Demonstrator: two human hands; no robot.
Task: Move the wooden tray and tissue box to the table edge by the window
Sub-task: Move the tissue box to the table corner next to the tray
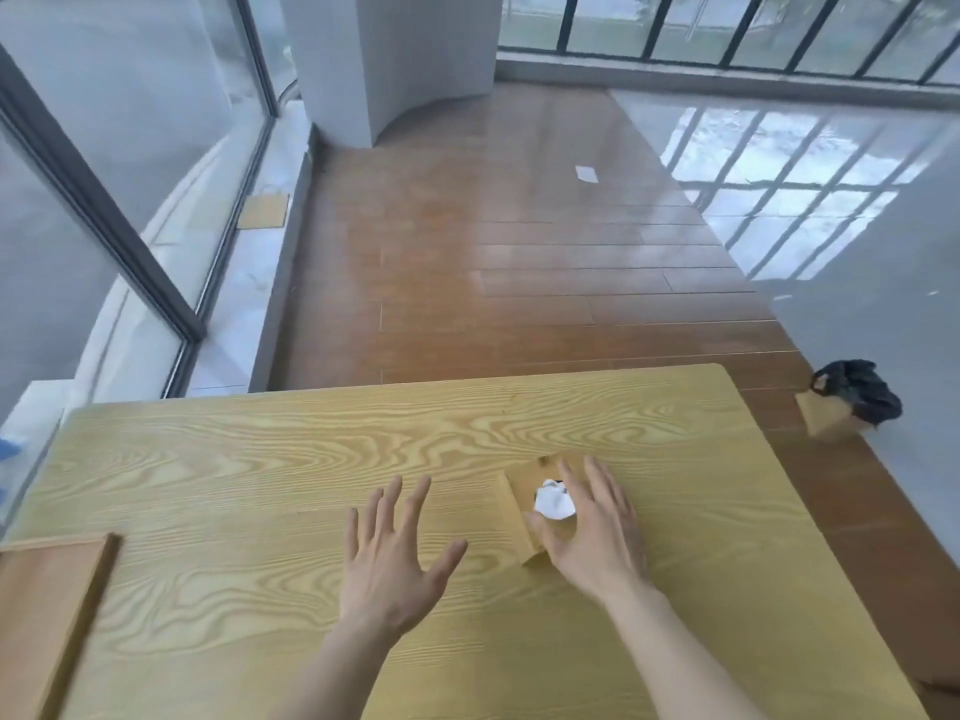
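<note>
A small wooden tissue box (522,504) stands right of the middle of the pale wood-grain table (260,459), with white tissue (555,502) poking from its top. My right hand (592,532) lies over the box's right side, fingers spread across its top; I cannot tell if it grips. My left hand (392,558) hovers open, fingers apart, just left of the box and holds nothing. The wooden tray (47,615) lies at the table's near left corner, cut off by the frame edge.
Large glass window panels (104,200) run along the left, beyond the table's left edge. Wooden floor (519,252) stretches ahead. A brown paper bag with a black liner (852,402) stands on the floor right of the table.
</note>
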